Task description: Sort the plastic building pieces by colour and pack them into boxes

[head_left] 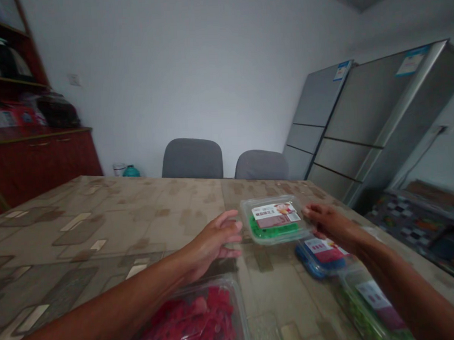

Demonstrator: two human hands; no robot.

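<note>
A clear plastic container [275, 233] with green contents and a white-and-maroon label is between my two hands. My right hand [324, 219] has its fingers closed at the container's right edge. On the other side, my left hand [219, 239] is open, fingers apart and pointing at the left edge, very close to it. Below my right hand lies a container with blue contents [315, 260], similarly labelled. Partly behind my right forearm is another labelled container with light green contents [358, 305]. Under my left forearm sits a clear container of red-pink pieces [204, 318].
A patterned cloth covers the table [111, 211]. Two grey chairs [192, 158] stand along its far side, before a pale wall. A red-brown cabinet [40, 162] is at left, grey refrigerators [355, 117] at right, and a checkered surface [400, 216] beyond the table's right edge.
</note>
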